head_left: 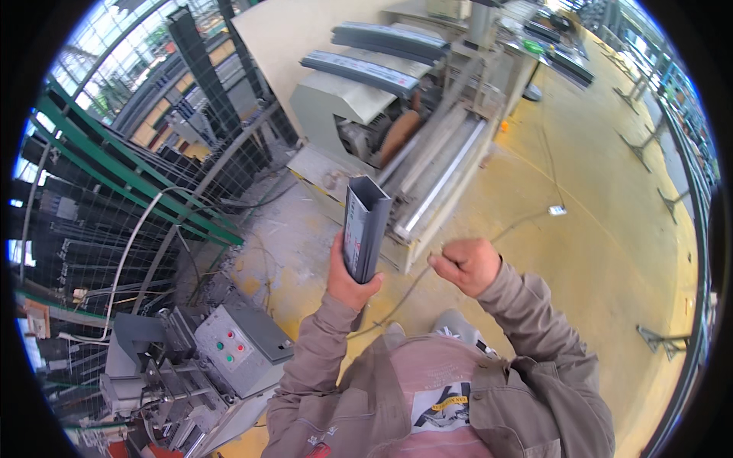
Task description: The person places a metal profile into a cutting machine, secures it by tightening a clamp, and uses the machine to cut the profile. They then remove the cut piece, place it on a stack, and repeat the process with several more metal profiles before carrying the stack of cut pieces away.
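Note:
My left hand (350,278) is wrapped round a dark grey hollow profile (372,237) with a pale printed film on one side. It is held upright in front of me, and its open upper end faces me. To the right, my right hand (469,266) is raised and apart from the profile, with its fingers curled and the thumb pressed against them. Whether something small sits in that pinch cannot be made out. Beyond both hands stands a saw machine with a large brown disc (400,139) and a long rail bed (447,172).
More grey profiles (363,72) lie on top of the saw machine. At lower left is a smaller machine with a button panel (229,343). A wire mesh fence (252,130) runs along the left. A cable (519,223) crosses the yellow floor (595,252). Metal stands (663,341) line the right.

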Available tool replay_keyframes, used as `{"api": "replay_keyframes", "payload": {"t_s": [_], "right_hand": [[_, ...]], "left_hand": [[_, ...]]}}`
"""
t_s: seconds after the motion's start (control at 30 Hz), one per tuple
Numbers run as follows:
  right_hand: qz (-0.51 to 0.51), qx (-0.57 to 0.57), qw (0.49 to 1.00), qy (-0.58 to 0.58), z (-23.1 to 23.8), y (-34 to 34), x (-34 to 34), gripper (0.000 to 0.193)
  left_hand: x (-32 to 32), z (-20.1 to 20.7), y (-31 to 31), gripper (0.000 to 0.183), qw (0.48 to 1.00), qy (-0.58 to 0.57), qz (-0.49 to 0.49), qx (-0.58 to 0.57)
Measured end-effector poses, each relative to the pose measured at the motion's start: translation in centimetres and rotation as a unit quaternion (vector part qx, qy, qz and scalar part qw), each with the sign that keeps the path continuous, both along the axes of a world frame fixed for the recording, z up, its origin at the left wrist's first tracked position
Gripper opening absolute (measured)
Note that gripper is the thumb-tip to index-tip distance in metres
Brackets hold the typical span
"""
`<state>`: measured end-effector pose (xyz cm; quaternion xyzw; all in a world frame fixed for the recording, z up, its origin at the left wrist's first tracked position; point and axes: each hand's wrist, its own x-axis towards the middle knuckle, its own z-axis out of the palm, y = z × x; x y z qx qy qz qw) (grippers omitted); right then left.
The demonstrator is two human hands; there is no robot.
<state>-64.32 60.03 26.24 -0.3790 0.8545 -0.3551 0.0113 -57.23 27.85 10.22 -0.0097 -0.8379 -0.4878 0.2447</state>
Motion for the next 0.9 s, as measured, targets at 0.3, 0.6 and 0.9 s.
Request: {"api": "replay_keyframes", "payload": {"t_s": [0.3,0.6,0.9], "right_hand": [[0.069,-0.038,0.996,-0.038,-14.2,0.2,-7.5,0.13],[0.065,-0.102,0.97,0.212,3.7,1.6,-21.5,0.113],[-0.117,0.246,0.951,0.15,10.4,-10.0,-48.3,0.107]], "left_hand": [[-12.4,3.7,7.2,0.101,0.858,0.028,-0.19,0.476],[-20.2,15.2,7.0,0.102,0.878,0.151,-0.097,0.443],[-33.2,2.7,1.8,0.057,0.769,-0.118,0.084,0.622]]}}
